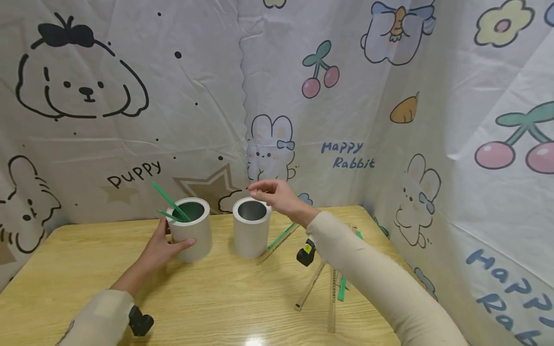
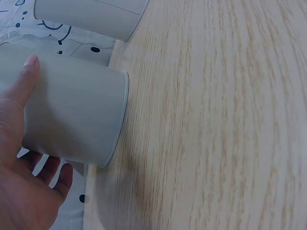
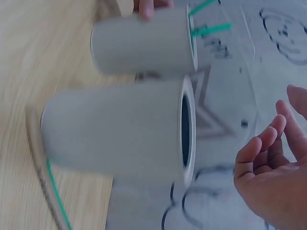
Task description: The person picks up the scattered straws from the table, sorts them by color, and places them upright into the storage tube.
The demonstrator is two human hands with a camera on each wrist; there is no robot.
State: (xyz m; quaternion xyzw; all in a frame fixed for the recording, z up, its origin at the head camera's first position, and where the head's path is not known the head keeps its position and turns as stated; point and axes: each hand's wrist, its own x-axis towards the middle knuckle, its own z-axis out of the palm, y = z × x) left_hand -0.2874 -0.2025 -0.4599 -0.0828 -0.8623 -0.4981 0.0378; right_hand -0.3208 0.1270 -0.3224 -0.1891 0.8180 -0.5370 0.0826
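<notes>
Two off-white cylindrical containers stand side by side near the table's far edge. My left hand [image 1: 162,247] grips the left container [image 1: 195,242] at its side, thumb along the front and fingers around the far side. Two green ruler-like strips [image 1: 165,196] lean out of that container's mouth. Above the rim of the right container [image 1: 251,239] hovers my right hand [image 1: 281,198]. Its fingers are loosely bent with nothing visible between them, as the right wrist view also shows. The inside of the right container [image 3: 120,129] is dark, and its bottom is hidden.
Several beige rulers [image 1: 332,302] and green strips [image 1: 342,289] lie loosely on the wood-grain table [image 1: 207,307], partly under my right forearm. Another beige-and-green pair [image 1: 281,240] lies beside the right container. A printed cloth [image 1: 207,96] hangs behind the table and along its right.
</notes>
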